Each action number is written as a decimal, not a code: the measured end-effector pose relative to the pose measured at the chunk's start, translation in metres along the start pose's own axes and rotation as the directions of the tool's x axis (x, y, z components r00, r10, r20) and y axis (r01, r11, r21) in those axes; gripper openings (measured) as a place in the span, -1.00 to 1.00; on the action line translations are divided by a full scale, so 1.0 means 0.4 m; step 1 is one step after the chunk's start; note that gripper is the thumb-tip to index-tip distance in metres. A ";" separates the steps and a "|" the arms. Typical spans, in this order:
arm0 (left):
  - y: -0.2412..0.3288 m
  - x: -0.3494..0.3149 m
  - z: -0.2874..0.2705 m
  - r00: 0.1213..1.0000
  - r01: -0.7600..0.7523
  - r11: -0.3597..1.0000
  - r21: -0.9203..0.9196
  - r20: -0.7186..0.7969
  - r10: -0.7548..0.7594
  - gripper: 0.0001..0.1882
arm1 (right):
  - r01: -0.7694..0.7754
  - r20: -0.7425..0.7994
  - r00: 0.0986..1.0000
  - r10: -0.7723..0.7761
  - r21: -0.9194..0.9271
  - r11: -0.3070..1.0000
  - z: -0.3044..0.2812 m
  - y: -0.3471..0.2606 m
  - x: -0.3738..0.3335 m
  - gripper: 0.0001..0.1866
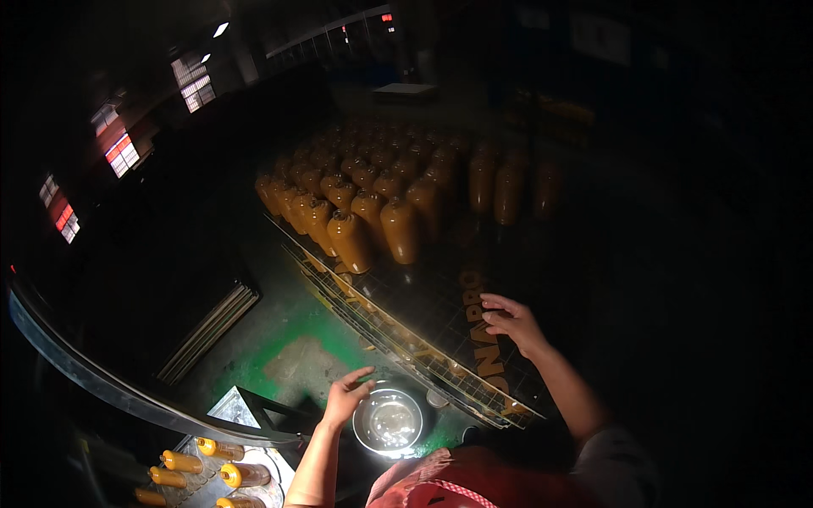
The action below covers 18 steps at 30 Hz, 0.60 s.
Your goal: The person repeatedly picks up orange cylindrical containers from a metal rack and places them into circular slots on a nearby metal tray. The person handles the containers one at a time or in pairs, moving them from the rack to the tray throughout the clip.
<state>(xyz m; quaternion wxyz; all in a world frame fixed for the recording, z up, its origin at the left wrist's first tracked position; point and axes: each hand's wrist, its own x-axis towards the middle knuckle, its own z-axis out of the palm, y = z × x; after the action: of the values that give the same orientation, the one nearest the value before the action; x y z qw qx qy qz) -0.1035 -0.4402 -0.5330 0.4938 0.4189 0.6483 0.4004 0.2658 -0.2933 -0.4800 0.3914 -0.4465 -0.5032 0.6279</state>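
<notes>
My left hand hangs in the air beside a round, shiny metal basin. Its fingers are apart and nothing shows in them. Over the near end of a dark board with large orange lettering, my right hand is raised, fingers spread and holding nothing visible. Farther back on that board stand many amber-orange bottle-shaped cylinders with rounded shoulders and small dark tops, packed in rows. A few separate cylinders stand to the right of the group, partly lost in shadow.
At the lower left, several similar orange cylinders lie on a light surface beside a curved metal rail. Long thin bars lie left of the board stack. The floor has green patches. Deep shadow hides the right side.
</notes>
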 end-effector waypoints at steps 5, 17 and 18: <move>0.467 0.420 0.185 0.687 -0.585 0.618 0.526 -0.084 0.722 -0.48 | 0.422 -0.136 0.710 -0.691 -0.703 0.572 -0.252 -0.261 0.353 -0.40; 0.571 0.765 0.344 0.611 -0.350 0.397 0.848 -0.115 0.783 -0.39 | 0.061 -0.222 0.784 -0.579 -0.901 0.429 -0.398 -0.282 0.767 -0.51; 0.584 0.759 0.349 0.602 -0.354 0.387 0.851 -0.109 0.791 -0.44 | 0.084 -0.224 0.757 -0.614 -0.898 0.431 -0.405 -0.271 0.768 -0.52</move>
<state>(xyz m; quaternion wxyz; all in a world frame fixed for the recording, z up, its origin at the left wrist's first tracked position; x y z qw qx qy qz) 0.0181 -0.0640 -0.4343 -0.0988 0.6685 0.6576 0.3331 0.3344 0.0619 -0.4403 0.3698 -0.6095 -0.6994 0.0512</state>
